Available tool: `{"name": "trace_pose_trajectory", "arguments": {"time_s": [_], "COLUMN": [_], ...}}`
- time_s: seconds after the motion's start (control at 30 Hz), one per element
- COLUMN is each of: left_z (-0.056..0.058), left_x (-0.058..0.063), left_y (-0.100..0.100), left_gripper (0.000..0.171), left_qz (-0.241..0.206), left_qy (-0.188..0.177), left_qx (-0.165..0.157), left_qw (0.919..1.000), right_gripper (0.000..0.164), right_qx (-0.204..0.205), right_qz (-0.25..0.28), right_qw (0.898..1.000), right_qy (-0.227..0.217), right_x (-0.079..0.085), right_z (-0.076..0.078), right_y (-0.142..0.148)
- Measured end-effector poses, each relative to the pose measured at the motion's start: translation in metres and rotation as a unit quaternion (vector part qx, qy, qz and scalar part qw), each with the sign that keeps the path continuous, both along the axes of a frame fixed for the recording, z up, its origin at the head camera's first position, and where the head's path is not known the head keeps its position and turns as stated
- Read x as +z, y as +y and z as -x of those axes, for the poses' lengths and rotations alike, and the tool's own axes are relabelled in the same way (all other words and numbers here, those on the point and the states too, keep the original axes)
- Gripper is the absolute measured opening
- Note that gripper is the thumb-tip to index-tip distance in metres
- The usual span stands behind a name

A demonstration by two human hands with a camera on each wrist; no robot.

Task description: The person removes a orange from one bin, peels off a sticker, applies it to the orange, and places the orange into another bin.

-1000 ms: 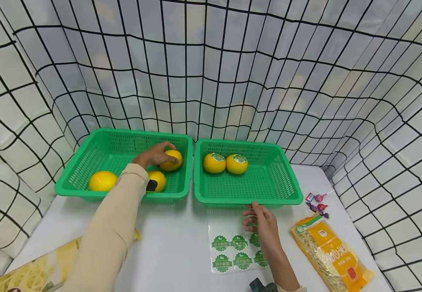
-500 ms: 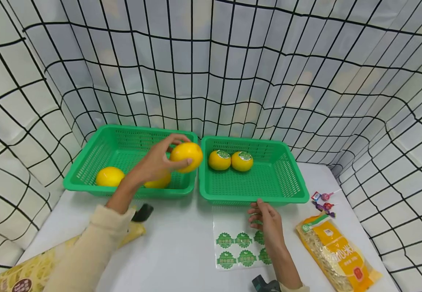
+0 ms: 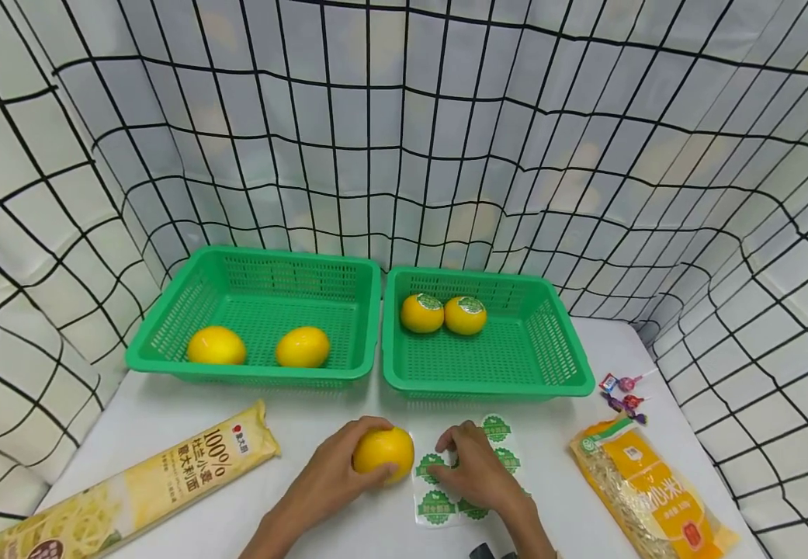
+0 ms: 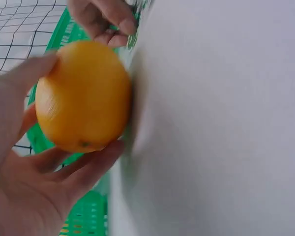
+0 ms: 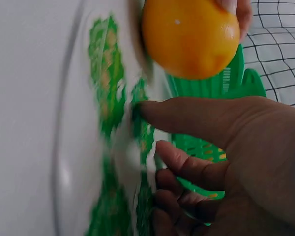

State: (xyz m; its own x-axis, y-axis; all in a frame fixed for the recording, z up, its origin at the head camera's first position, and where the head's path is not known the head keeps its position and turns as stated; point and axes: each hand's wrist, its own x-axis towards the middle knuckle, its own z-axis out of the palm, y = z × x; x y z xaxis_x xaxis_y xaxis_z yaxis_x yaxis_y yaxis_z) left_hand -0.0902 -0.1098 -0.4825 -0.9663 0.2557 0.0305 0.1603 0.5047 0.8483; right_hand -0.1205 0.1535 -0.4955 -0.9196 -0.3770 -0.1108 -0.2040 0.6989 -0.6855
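Observation:
In the head view my left hand (image 3: 341, 470) grips an orange (image 3: 384, 455) just over the white table, left of a sheet of green round stickers (image 3: 436, 506). The left wrist view shows thumb and fingers spread around the orange (image 4: 83, 98), with its small stem end near the fingertips. My right hand (image 3: 475, 470) is over the sticker sheet and hides part of it. Up close in the right wrist view, its thumb tip meets a green sticker (image 5: 143, 132), while the other fingers bend loosely, apart from the thumb.
A green basket (image 3: 257, 374) at back left holds two plain oranges. Another green basket (image 3: 487, 386) beside it holds two stickered oranges. A spaghetti packet (image 3: 145, 481) lies left, a grain bag (image 3: 644, 489) right, with lollipops (image 3: 629, 383) behind it. Black netting surrounds the table.
My left hand has lifted the orange out of the left basket and brought it down to the table's front. My right hand has moved from the right basket's rim onto the sticker sheet.

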Motion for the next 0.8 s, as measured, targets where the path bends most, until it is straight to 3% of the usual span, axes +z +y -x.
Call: {"name": "trace_pose_trajectory", "arguments": {"time_s": [0.17, 0.33, 0.43, 0.63, 0.8], "left_z": [-0.011, -0.01, -0.007, -0.007, -0.008], "left_x": [-0.011, -0.015, -0.016, -0.021, -0.026], "left_y": [0.002, -0.001, -0.002, 0.0, 0.002], "left_gripper": [0.055, 0.066, 0.065, 0.065, 0.064], "left_qz": [-0.056, -0.079, -0.103, -0.133, -0.139], "left_qy": [-0.003, 0.0, -0.004, -0.01, 0.018], "left_qx": [0.029, 0.009, 0.006, 0.014, 0.021], "left_qw": [0.998, 0.9968, 0.9946, 0.991, 0.99], "right_gripper": [0.017, 0.01, 0.013, 0.016, 0.011], "right_qx": [0.022, 0.037, 0.023, 0.001, 0.014], "right_qz": [0.011, 0.109, 0.162, 0.22, 0.2], "right_qw": [0.999, 0.991, 0.984, 0.975, 0.976], "right_qy": [-0.029, -0.066, -0.073, -0.005, 0.08], "right_x": [-0.001, 0.007, 0.015, 0.032, 0.029], "right_z": [-0.003, 0.001, 0.002, -0.001, 0.001], "right_y": [0.0, 0.011, 0.016, -0.007, -0.043]}}
